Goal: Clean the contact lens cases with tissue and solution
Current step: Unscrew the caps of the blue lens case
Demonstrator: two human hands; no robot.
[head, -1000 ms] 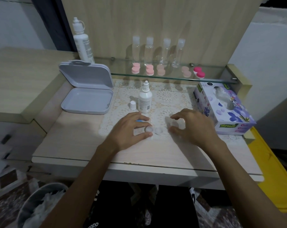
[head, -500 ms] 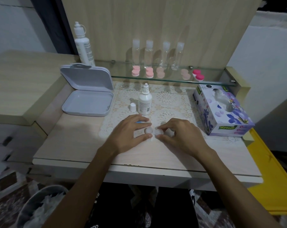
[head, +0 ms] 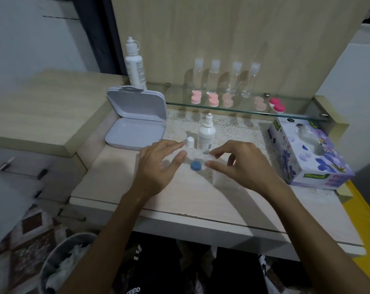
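since half a second ago both hands have parted, and a small round blue cap (head: 196,165) now shows on the pale wooden table (head: 107,177), between them. i judge the case is being opened, so wiping has not yet begun. the left hand (head: 158,166) hovers with relaxed, spread fingers and holds nothing. the right hand (head: 239,164) seems to pinch something small and white near the cap, but blur hides it, so i cannot tell. just behind stands the small white uncapped solution bottle (head: 206,134); its label is unreadable. the purple flowered tissue box (head: 311,153) at right reads something like "mysoft".
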